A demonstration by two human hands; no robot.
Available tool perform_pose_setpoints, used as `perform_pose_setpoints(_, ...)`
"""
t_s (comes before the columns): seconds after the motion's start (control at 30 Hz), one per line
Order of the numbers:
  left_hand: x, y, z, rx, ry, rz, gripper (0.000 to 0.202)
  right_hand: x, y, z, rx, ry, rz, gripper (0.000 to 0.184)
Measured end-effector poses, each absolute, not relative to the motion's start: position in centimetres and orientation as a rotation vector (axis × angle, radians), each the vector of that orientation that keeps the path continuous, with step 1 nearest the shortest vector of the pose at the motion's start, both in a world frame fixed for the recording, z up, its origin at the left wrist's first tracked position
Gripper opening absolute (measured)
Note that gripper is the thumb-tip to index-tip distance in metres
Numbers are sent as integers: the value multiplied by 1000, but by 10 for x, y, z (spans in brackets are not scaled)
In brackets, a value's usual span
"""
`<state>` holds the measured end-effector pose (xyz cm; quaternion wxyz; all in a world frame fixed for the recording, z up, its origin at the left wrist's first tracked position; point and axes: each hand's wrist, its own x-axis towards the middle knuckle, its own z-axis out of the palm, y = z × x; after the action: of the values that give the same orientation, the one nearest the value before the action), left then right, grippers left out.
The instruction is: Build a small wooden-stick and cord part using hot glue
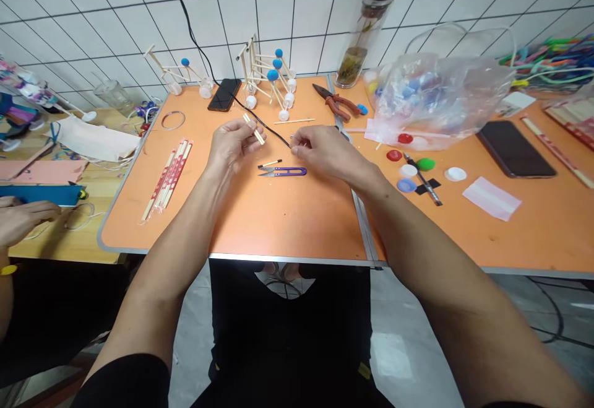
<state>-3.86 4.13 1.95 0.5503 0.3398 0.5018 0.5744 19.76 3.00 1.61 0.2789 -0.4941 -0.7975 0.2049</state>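
Note:
Pinched between the fingers of my left hand (234, 142) are short pale wooden sticks (254, 129), apparently two side by side. My right hand (318, 148) is low over the orange table (288, 222), thumb and fingertips together beside a black cable (273, 132); what they hold, if anything, is hidden. Between the hands lie purple thread snips (283, 172) and a short dark-tipped stick (270, 163). Behind them stands a stick frame (266, 70) with blue caps and white wheel-like caps. A thin wooden stick (294, 121) rests in front of it.
Wrapped chopsticks (167, 179) lie at left, a phone (224, 95) behind. Pliers (338, 103), a glass bottle (359, 43), a plastic bag (431, 98), bottle caps (406, 185), a pen (423, 179) and another phone (516, 149) occupy the right. A co-worker's hand (23, 217) is at far left.

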Motion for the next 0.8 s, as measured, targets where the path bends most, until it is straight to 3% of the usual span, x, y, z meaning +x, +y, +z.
perform_pose_setpoints(0.07, -42, 46, 17, 779, 1187, 1396, 22, 195, 23, 18, -1420, -2307, 475, 5)
perform_pose_setpoints(0.2, -40, 46, 14, 760, 1145, 1405, 20, 186, 9, 20, -1536, -2496, 423, 13)
perform_pose_setpoints(0.47, -36, 44, 11, 768, 1164, 1384, 29, 182, -2, 33, -1574, -2653, 523, 15)
perform_pose_setpoints(0.6, -35, 42, 13, 768, 1165, 1392, 31, 182, 0, 34, -1542, -2579, 567, 11)
perform_pose_setpoints(0.8, -31, 40, 13, 765, 1112, 1359, 28, 172, 10, 14, -1376, -2270, 436, 21)
